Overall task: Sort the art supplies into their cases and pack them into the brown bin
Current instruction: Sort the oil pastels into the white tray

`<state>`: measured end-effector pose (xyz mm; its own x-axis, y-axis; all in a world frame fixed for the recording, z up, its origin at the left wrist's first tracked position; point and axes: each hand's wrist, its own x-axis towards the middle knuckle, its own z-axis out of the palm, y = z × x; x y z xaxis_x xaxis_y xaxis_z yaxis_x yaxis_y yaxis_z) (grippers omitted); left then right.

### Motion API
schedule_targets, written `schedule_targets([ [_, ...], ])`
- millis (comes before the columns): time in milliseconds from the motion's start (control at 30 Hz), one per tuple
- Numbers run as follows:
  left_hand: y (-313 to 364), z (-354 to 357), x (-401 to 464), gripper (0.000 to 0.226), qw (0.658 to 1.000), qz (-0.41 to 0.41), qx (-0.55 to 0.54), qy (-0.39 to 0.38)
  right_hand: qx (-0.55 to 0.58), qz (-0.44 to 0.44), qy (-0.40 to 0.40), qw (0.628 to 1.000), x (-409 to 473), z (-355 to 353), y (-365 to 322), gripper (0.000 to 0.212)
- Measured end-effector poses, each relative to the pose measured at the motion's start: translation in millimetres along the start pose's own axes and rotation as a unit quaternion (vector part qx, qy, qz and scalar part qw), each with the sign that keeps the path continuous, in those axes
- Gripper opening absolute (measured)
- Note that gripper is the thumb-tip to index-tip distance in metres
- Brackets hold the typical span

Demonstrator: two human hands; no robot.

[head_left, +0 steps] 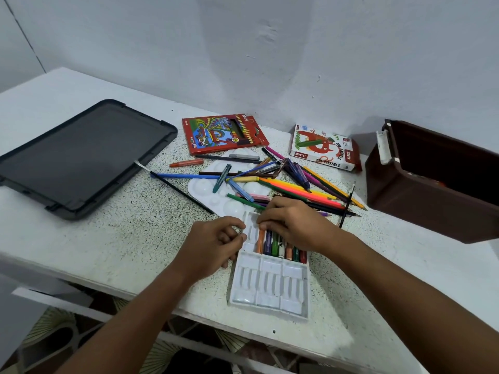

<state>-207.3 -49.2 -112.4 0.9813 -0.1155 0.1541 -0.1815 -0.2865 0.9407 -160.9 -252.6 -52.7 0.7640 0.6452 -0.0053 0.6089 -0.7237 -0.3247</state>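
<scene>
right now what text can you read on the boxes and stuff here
"OIL PASTELS": white pastel box, on its front edge and again on its top.
"DIY": same box, red tags.
"18": red pencil box, small round badge.
Other print on both boxes is too small or blurred to read.
Crayons in the tray: wrappers unreadable.

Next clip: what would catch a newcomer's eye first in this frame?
Probably the bright heap of coloured pencils and pastels in the middle of the table, lying partly over a white paint palette. Just in front, the left hand and right hand work at a white pastel tray. The brown bin stands at the right.
</scene>
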Motion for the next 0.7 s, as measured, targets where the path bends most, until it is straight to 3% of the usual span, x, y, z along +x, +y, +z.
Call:
schedule_targets([
  [700, -1.2, -1.1, 1.6, 0.014, 1.000, -0.001, -0.007, -0.004, 0.009, 0.065, -0.002, 0.998, -0.1, -4.2, -10.8, 0.028],
])
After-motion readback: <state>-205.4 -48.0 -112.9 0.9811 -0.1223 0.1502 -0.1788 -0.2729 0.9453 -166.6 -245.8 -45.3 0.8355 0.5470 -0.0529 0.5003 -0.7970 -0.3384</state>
